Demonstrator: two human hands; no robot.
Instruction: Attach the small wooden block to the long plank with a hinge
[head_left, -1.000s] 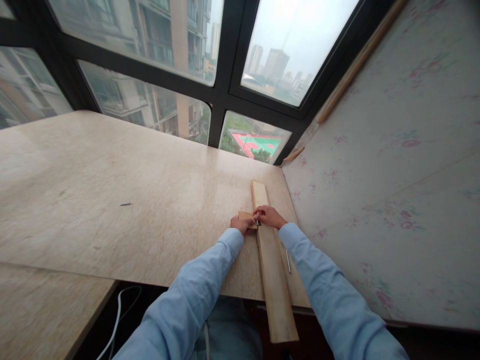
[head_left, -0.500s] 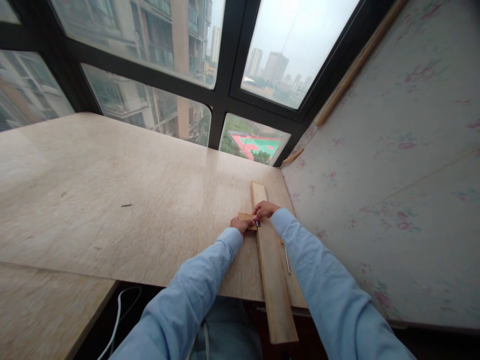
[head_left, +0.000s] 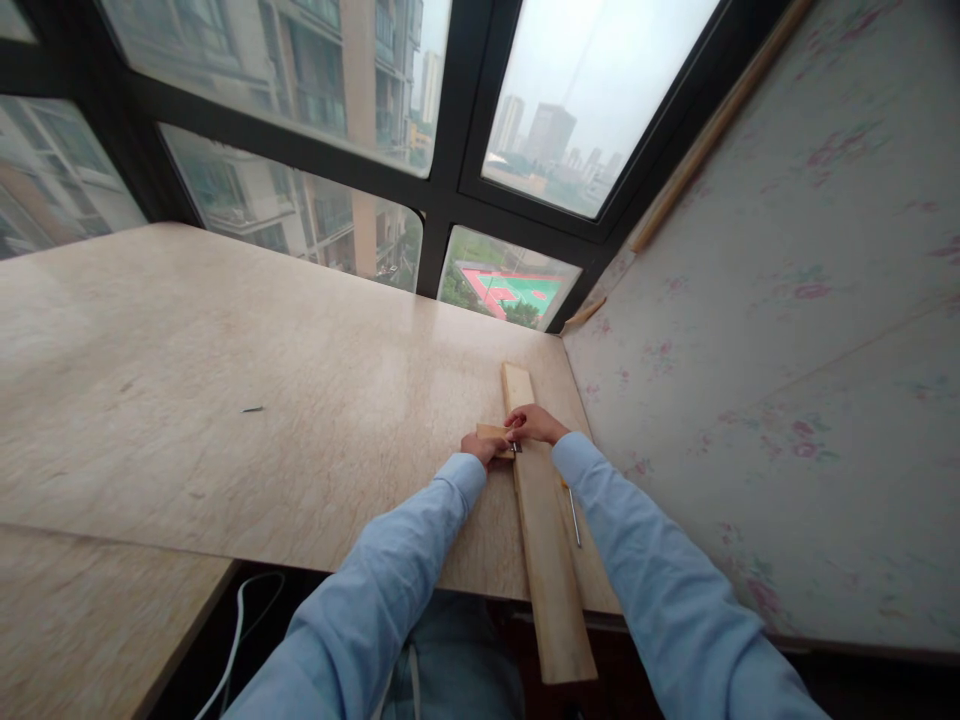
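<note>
A long pale wooden board (head_left: pixel 551 560) lies on the marble-patterned surface, its near end jutting past the front edge. My left hand (head_left: pixel 478 447) is closed on a small wooden piece (head_left: pixel 490 431), holding it at the board's left edge. A small metal piece (head_left: pixel 517 447), perhaps a hinge, sits where the two woods meet. Over it, my right hand (head_left: pixel 534 422) is pinched, thumb and fingertips together; what they hold, if anything, is too small to make out. To the right of the board lies a screwdriver (head_left: pixel 574 518) with a metal shaft, its yellowish handle partly hidden.
A thin metal item (head_left: pixel 252 409), like a screw or nail, lies far left on the marble-patterned surface (head_left: pixel 337 430). Dark-framed windows (head_left: pixel 439 200) stand behind, and a floral-papered wall (head_left: pixel 750 380) rises at right. A white cable (head_left: pixel 238 630) hangs below the surface's front edge.
My right hand and wrist have shifted slightly to the right, with the fingers still pinched by the metal piece. My left hand and the board stay put.
</note>
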